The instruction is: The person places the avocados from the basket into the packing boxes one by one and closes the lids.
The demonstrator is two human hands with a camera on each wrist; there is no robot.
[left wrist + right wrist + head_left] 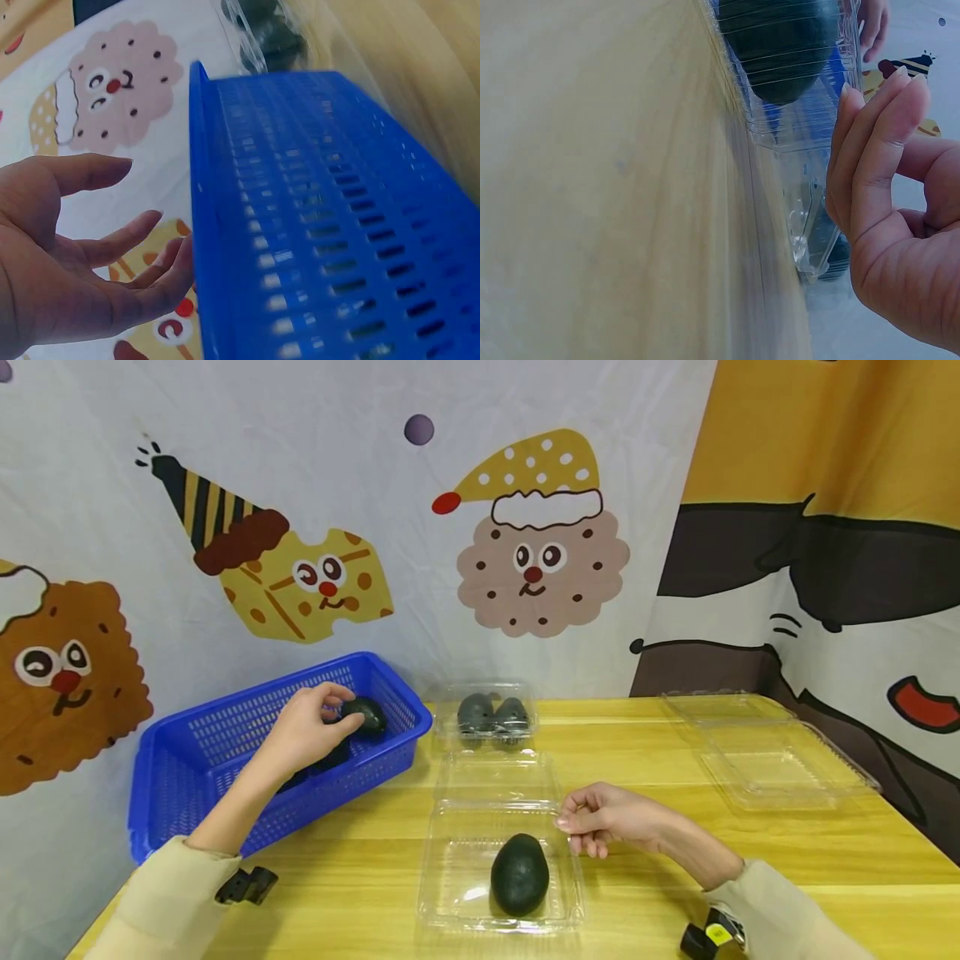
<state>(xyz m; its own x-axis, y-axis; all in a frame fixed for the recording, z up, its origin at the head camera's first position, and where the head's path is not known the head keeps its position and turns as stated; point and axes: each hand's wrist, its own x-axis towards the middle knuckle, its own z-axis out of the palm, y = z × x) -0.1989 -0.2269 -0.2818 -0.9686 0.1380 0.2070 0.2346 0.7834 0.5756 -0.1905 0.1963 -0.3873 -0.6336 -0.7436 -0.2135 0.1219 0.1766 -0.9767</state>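
My left hand (311, 727) hangs over the right part of a blue plastic basket (270, 822), thumb and fingers spread around a dark green avocado (367, 717). In the left wrist view a gap shows between the thumb and the loosely bent fingers (112, 247); the basket wall hides the avocado there. More dark fruit lies under the hand. On the table, one avocado (520, 875) lies in the right half of an opened clear clamshell box (450, 893). My right hand (611, 818) pinches this box's right rim near the hinge between thumb and forefinger.
Behind the opened box stands a closed clear box (486, 689) with two avocados inside. Another clear clamshell (780, 768) lies opened at the right of the wooden table (645, 910). A printed cloth (420, 610) hangs behind the table.
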